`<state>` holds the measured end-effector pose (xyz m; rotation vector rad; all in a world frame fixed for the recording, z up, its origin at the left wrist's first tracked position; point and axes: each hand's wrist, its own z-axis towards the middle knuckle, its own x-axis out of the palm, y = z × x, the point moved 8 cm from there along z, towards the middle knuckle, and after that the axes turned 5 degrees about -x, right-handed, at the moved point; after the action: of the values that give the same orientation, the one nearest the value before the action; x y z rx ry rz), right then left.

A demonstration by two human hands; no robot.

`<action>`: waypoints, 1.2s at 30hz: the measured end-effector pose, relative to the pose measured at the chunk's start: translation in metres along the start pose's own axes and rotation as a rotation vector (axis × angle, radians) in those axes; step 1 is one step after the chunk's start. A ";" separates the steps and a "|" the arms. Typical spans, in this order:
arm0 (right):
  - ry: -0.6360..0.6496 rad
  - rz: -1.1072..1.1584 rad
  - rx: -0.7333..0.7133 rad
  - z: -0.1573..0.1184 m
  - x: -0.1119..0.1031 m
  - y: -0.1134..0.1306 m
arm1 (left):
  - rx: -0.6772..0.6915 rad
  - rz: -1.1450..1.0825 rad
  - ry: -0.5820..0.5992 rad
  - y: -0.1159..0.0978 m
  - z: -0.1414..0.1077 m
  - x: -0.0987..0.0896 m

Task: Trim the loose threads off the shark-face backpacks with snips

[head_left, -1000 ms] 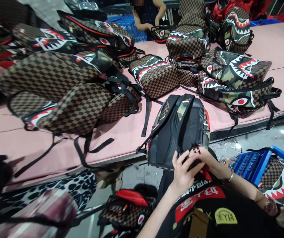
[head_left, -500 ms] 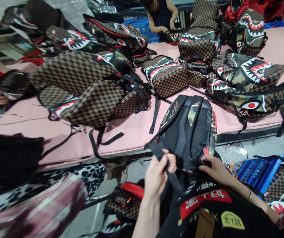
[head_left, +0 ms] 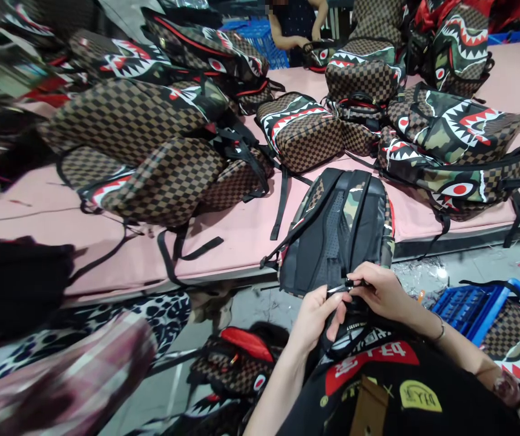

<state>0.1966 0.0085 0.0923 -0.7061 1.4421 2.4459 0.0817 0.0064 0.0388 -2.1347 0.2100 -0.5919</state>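
1. Head view, surroundings: a pink-covered table runs across the workspace, with checkered backpacks heaped on the left and shark-print backpacks on the right. Beyond it, a co-worker handles another bag; a blue crate stands on the floor.
2. Head view, nearest bag: the black-backed backpack is at the table's near edge, back panel up, directly before the person.
3. Head view, hands: the right hand pinches a dark strap fitting at the bag's lower edge. The left hand is curled in beside it; I cannot tell what its fingers grip.
4. Head view, progress: both shoulder straps lie along the panel, seemingly attached above. The fitting appears still unfinished; whether its strap is secured is unclear.
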 end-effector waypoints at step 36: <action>-0.244 0.490 0.605 0.000 0.026 -0.068 | 0.044 -0.070 -0.261 0.008 0.008 -0.015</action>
<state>0.2029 0.0408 0.0271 0.0835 2.2779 2.0753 0.0726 0.0123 0.0232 -2.1582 -0.0221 -0.3489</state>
